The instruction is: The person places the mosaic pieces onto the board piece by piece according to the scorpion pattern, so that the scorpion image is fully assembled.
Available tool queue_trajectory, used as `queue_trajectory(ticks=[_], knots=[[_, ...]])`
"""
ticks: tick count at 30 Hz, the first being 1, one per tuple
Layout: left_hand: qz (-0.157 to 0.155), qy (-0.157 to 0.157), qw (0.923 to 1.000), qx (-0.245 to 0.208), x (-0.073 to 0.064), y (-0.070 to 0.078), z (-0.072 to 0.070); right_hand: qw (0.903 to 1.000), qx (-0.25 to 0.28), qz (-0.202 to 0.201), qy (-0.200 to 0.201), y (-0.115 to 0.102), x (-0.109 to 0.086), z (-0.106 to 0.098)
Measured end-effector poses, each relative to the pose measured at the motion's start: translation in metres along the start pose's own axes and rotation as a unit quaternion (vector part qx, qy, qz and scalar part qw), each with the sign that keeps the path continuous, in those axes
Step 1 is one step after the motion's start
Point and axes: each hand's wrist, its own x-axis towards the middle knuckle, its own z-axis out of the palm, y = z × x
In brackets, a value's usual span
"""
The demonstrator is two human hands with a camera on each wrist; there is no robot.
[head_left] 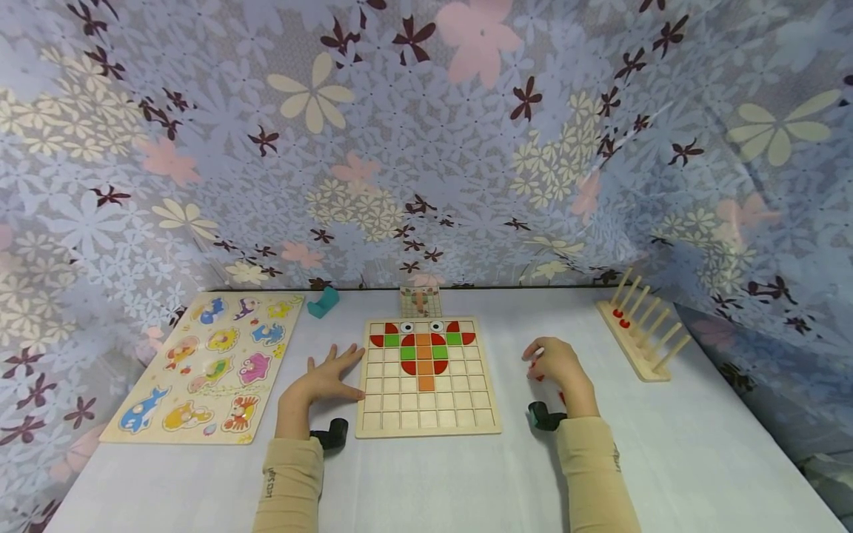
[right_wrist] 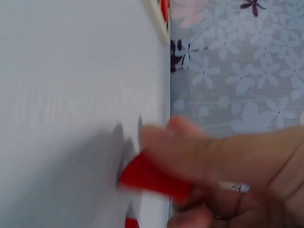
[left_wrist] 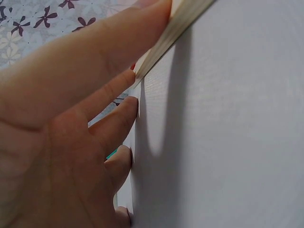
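Observation:
A wooden grid board [head_left: 466, 414] lies in front of me, bearing red, green, orange and eye-patterned tiles in its upper half. My left hand [head_left: 323, 381] is spread at the board's left side; its thumb and a fingertip touch the edge, as the left wrist view also shows. Right of the board, my right hand [head_left: 563, 366] pinches a red quarter-round tile [right_wrist: 154, 178] between thumb and fingers, just over the white table. Another red piece [right_wrist: 131, 223] lies on the table under that hand, partly cut off in the right wrist view.
Behind the board stands a small pattern card [head_left: 421, 302]. A sea-animal puzzle board [head_left: 220, 355] lies at left, with a teal block [head_left: 323, 303] beside it. At right is a wooden peg rack [head_left: 640, 340] with red beads. A flowered cloth [head_left: 426, 148] hangs behind the table.

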Motion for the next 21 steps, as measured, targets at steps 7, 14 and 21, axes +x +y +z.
queue_trajectory(ticks=[7,14,21], knots=[[0.003,-0.001,1.0000,0.001,0.001,-0.001,0.000,0.9928,0.088,-0.080,0.005,-0.018,0.004,0.012],[0.005,-0.003,1.0000,-0.003,0.000,-0.001,-0.001,0.9780,0.177,-0.109,-0.013,-0.043,0.001,0.028],[0.009,0.002,1.0000,0.001,0.000,-0.001,0.000,0.9593,0.218,-0.171,-0.055,-0.057,-0.004,0.043]])
